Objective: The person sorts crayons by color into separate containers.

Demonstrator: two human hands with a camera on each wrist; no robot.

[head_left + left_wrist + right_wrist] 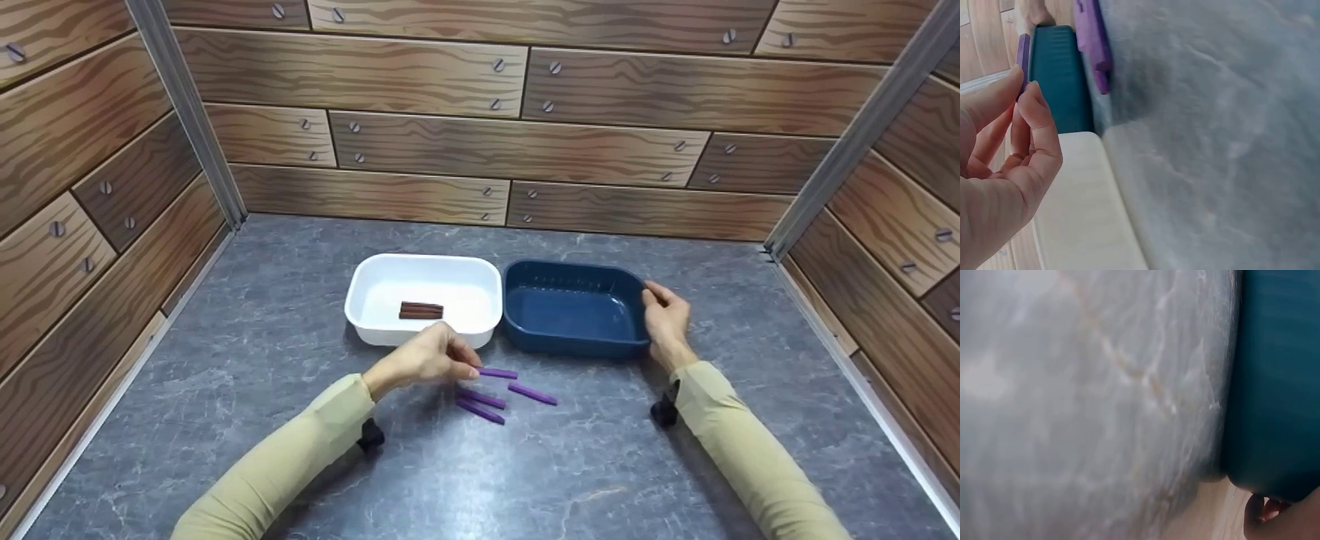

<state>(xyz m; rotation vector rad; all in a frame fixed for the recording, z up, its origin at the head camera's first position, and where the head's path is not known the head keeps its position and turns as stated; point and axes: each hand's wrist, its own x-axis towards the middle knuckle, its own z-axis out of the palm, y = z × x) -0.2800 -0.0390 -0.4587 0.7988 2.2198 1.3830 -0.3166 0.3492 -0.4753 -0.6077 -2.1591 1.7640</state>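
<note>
My left hand (431,356) pinches one end of a purple stick (498,373) between thumb and fingertips; in the left wrist view this stick (1023,56) points up from the fingers. Three more purple sticks (532,394) lie on the tabletop just beyond and below that hand, two of them side by side. With my right hand (666,322) I hold the right end of a dark blue rectangular dish (574,346), which has nothing in it. The right wrist view shows curled fingers (1255,517) against the dish's end wall (1275,394).
A white rectangular dish (360,311) stands left of the blue one, their ends nearly touching. Several dark brown sticks (421,310) lie together inside it. Wood-patterned walls (420,142) enclose the grey marbled tabletop (262,315) at the back and both sides.
</note>
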